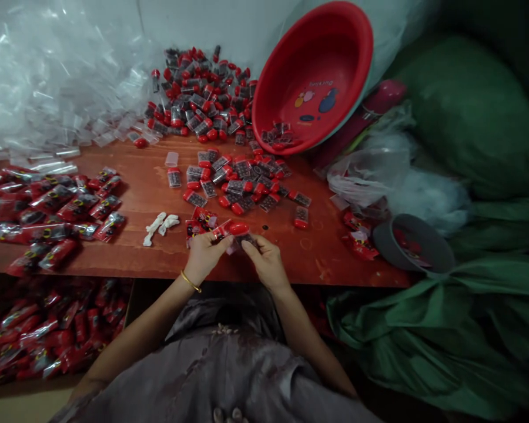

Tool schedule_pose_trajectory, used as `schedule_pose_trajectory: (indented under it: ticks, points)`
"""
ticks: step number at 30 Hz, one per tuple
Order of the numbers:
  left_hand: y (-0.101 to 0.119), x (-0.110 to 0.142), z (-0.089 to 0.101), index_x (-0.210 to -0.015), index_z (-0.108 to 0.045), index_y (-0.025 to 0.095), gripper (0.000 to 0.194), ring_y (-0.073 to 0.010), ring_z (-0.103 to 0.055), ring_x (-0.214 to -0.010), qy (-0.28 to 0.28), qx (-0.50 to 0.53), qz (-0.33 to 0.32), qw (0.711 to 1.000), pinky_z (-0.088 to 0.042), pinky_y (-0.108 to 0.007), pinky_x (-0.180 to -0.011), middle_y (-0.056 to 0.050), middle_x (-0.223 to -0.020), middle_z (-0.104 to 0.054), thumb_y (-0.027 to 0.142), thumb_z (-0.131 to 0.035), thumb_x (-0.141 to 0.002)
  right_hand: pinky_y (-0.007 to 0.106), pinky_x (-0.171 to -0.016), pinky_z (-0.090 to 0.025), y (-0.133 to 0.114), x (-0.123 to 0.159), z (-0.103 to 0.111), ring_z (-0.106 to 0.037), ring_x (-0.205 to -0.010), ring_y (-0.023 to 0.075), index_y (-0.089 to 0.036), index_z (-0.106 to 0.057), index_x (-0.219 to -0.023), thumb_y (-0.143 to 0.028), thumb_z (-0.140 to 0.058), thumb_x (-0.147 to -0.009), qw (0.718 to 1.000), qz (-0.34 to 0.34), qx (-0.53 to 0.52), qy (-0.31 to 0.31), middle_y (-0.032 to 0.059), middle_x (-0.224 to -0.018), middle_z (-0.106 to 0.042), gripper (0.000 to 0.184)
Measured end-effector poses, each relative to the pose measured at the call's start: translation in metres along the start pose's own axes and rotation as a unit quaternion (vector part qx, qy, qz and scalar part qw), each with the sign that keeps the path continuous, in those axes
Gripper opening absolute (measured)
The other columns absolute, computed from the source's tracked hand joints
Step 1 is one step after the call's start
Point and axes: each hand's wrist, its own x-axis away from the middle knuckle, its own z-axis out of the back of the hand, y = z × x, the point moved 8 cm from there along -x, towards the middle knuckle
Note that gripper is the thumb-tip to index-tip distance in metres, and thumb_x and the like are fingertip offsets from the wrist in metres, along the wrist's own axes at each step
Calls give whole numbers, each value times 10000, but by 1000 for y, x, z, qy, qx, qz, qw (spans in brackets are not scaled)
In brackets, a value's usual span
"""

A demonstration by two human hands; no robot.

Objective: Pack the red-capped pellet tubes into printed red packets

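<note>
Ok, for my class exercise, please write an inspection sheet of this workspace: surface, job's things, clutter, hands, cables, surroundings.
Surface: reddish-brown tabletop, pale streaks.
Job's things: loose red-capped clear containers; red printed packets heaped at left.
Clutter: crumpled white pieces; tilted red basin, some containers inside.
Hands: left hand and right hand together hold one red-capped item.
Cables: nothing seen.
Surroundings: pale wall behind; green sheeting at right.

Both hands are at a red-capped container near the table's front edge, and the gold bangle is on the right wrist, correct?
Wrong side: the head view shows the gold bangle on the left wrist. The left hand and right hand are at a red-capped container near the front edge of the table.
</note>
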Motion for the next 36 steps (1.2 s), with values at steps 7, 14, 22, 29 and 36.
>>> schedule_pose_trajectory:
  ticks: [7, 14, 22, 29, 36]
  points:
    - [-2, 9, 1, -606, -663, 137, 401, -86, -515, -513, 2, 132, 86, 987, -444, -221, -536, 14, -575, -620, 495, -804, -492, 329, -783, -502, -8, -3, -4, -637, -803, 187, -198, -691, -927, -369, -615, -782, 999, -8, 26, 45, 35, -890, -724, 237]
    - [-6, 6, 9, -598, -630, 133, 454, -108, -597, -555, 29, 228, 171, 958, -487, -235, -562, -5, -609, -653, 446, -866, -369, 284, -633, -492, -7, 15, 6, -582, -576, 137, -195, -623, -794, -486, -550, -830, 997, -59, -37, -30, -5, -626, -634, 302]
    - [-3, 11, 2, -593, -672, 130, 393, -96, -569, -535, -32, 210, 167, 963, -468, -227, -558, -10, -605, -660, 442, -855, -438, 201, -421, -370, 1, 41, -5, -430, -365, 67, -179, -561, -706, -545, -572, -794, 974, -159, -70, -143, -63, -453, -508, 376]
    - [12, 15, 3, -654, -721, 136, 356, -104, -563, -586, -67, 160, 101, 980, -453, -228, -608, -22, -656, -683, 439, -830, -500, 181, -393, -357, 14, 37, -9, -379, -329, 48, -173, -573, -724, -537, -570, -786, 968, -192, -57, -148, -88, -420, -462, 369]
    - [12, 15, 0, -652, -709, 152, 369, -106, -547, -571, -51, 168, 73, 982, -455, -235, -601, 0, -638, -669, 473, -814, -506, 170, -370, -326, 20, 32, -6, -417, -366, 60, -182, -556, -704, -554, -551, -793, 978, -169, -45, -115, -67, -459, -487, 382]
